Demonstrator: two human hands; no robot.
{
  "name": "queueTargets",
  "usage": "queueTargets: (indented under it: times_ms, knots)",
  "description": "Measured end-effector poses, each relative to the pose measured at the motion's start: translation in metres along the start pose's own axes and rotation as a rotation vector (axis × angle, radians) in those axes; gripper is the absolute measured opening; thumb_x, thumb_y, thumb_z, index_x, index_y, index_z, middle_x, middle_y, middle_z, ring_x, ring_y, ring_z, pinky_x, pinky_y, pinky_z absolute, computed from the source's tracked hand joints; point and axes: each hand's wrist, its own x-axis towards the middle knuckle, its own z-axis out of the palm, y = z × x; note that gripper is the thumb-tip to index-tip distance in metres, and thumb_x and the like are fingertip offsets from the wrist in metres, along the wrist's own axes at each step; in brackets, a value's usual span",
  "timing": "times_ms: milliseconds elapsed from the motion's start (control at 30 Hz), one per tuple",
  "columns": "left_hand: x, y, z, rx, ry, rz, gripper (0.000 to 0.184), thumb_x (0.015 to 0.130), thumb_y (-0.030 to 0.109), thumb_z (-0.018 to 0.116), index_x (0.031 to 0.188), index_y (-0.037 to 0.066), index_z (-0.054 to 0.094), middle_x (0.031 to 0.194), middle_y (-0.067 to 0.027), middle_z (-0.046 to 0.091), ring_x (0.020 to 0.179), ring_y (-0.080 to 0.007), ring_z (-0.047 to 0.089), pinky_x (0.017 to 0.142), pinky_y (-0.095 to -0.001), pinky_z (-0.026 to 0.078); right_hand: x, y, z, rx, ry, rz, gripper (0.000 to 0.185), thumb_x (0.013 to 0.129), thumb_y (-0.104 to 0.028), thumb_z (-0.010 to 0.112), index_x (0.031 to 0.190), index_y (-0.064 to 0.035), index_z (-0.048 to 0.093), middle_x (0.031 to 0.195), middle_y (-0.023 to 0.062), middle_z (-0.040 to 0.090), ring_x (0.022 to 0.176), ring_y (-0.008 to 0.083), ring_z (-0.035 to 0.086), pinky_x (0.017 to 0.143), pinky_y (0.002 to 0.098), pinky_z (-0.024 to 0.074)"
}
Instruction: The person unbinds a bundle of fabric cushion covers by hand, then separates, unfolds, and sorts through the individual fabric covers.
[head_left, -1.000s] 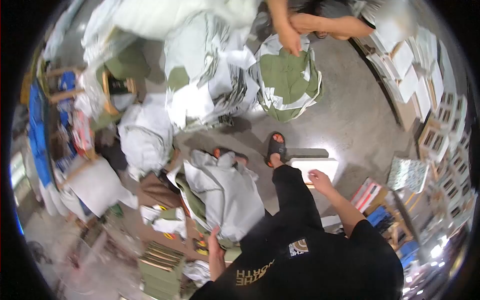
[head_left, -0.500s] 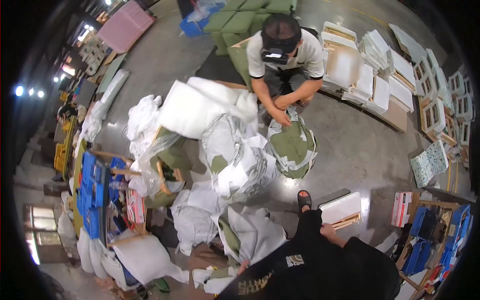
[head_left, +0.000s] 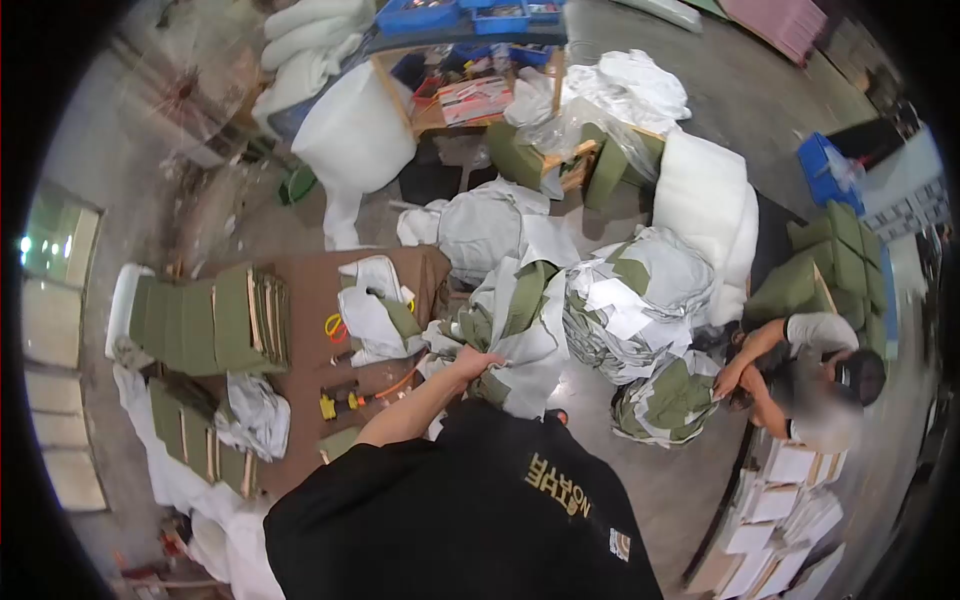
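Observation:
My left hand reaches forward from my black sleeve, its fingers closed on a piece of green fabric with a pale grey backing. The fabric lies crumpled and partly folded. Beside it is a large bundle of the same grey-backed fabric, and a rolled green bundle sits further right on the floor. A smaller fabric piece lies just left of my hand on the brown-covered surface. My right hand is out of view.
On the brown surface are yellow-handled scissors, a yellow tool with an orange hose, and stacked green panels. A co-worker crouches at right above white padded frames. White wadding stands behind.
My view has swung to the left, bringing the brown surface into sight. My left hand is on the fabric; my right hand, earlier near my knee, has left the view.

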Motion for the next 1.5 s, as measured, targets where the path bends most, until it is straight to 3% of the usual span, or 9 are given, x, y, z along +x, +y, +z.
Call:
queueTargets:
  times_ms: [133, 433, 500, 833, 967, 1200, 1267, 1367, 1500]
  knots:
    - [-0.023, 0.007, -0.002, -0.246, -0.057, -0.205, 0.067, 0.071, 0.015, 0.080, 0.131, 0.001, 0.054, 0.121, -0.0081, 0.063, 0.105, -0.0215, 0.062, 0.090, -0.0365, 0.051, 0.002, -0.002, -0.027, 0.032, -0.019, 0.035, 0.032, 0.085, -0.036, 0.064, 0.094, -0.0047, 0.068, 0.086, 0.0126, 0.068, 0.083, 0.0252, 0.065, 0.076, 0.0395, 0.0520]
    - [0.008, 0.044, -0.076, -0.543, 0.088, -0.009, 0.052, 0.074, 0.016, 0.077, 0.117, -0.006, 0.058, 0.106, -0.0130, 0.067, 0.090, -0.0218, 0.067, 0.077, -0.0377, 0.057, 0.042, -0.098, -0.046, 0.319, 0.089, -0.100, 0.030, 0.089, -0.034, 0.063, 0.092, -0.0044, 0.067, 0.080, 0.0093, 0.066, 0.074, 0.0201, 0.063, 0.071, 0.0382, 0.0524]
    - [0.031, 0.084, -0.104, -0.614, 0.109, 0.049, 0.046, 0.077, 0.017, 0.075, 0.111, -0.010, 0.060, 0.099, -0.0153, 0.068, 0.084, -0.0224, 0.069, 0.072, -0.0383, 0.058, 0.011, -0.195, -0.019, 0.384, 0.090, -0.074, 0.034, 0.094, -0.035, 0.062, 0.117, -0.0093, 0.058, 0.089, 0.0066, 0.064, 0.068, 0.0206, 0.061, 0.056, 0.0323, 0.0494]
    - [0.269, 0.195, -0.379, -0.794, 0.090, 0.100, 0.054, 0.081, 0.026, 0.075, 0.124, 0.000, 0.057, 0.115, -0.0119, 0.066, 0.103, -0.0260, 0.065, 0.092, -0.0399, 0.053, -0.023, -0.283, 0.144, -0.188, -0.097, -0.035, 0.034, 0.093, -0.023, 0.064, 0.116, 0.0018, 0.063, 0.095, 0.0105, 0.070, 0.085, 0.0153, 0.065, 0.077, 0.0289, 0.0510]
    - [0.320, 0.232, -0.457, -0.841, 0.173, 0.176, 0.054, 0.083, 0.028, 0.073, 0.127, 0.003, 0.056, 0.122, -0.0104, 0.064, 0.110, -0.0252, 0.062, 0.096, -0.0409, 0.051, -0.050, -0.317, 0.188, -0.023, -0.039, 0.058, 0.034, 0.093, -0.022, 0.064, 0.116, 0.0016, 0.063, 0.095, 0.0088, 0.069, 0.085, 0.0138, 0.064, 0.076, 0.0296, 0.0514]
    - [0.371, 0.182, -0.542, -0.759, 0.171, -0.084, 0.057, 0.092, 0.036, 0.064, 0.136, 0.002, 0.049, 0.132, -0.0109, 0.059, 0.115, -0.0282, 0.061, 0.097, -0.0419, 0.050, -0.089, -0.435, 0.233, 0.058, 0.053, 0.105, 0.033, 0.093, -0.021, 0.062, 0.118, 0.0008, 0.062, 0.092, 0.0058, 0.068, 0.080, 0.0128, 0.063, 0.074, 0.0278, 0.0511]
    - [0.396, 0.128, -0.552, -0.375, 0.605, -0.470, 0.057, 0.087, 0.040, 0.069, 0.125, 0.000, 0.055, 0.118, -0.0165, 0.066, 0.100, -0.0313, 0.066, 0.085, -0.0455, 0.052, -0.093, -0.437, 0.243, 0.029, 0.057, 0.115, 0.031, 0.093, -0.020, 0.062, 0.116, -0.0001, 0.063, 0.087, 0.0046, 0.067, 0.076, 0.0114, 0.061, 0.070, 0.0267, 0.0498]
    - [0.422, -0.004, -0.540, 0.507, 0.729, -0.064, 0.043, 0.081, 0.033, 0.069, 0.099, -0.005, 0.060, 0.090, -0.0204, 0.065, 0.082, -0.0360, 0.062, 0.081, -0.0477, 0.049, -0.096, -0.423, 0.251, 0.036, -0.002, 0.082, 0.034, 0.093, -0.020, 0.062, 0.120, 0.0000, 0.060, 0.093, 0.0053, 0.068, 0.077, 0.0119, 0.063, 0.070, 0.0265, 0.0499]
    - [0.393, -0.102, -0.394, 0.366, -0.016, 0.020, 0.031, 0.089, 0.027, 0.063, 0.109, 0.003, 0.063, 0.113, -0.0191, 0.064, 0.104, -0.0312, 0.059, 0.091, -0.0427, 0.046, -0.100, -0.401, 0.257, 0.028, 0.006, 0.089, 0.029, 0.093, -0.020, 0.062, 0.114, -0.0005, 0.064, 0.090, 0.0037, 0.067, 0.076, 0.0102, 0.062, 0.070, 0.0251, 0.0497]
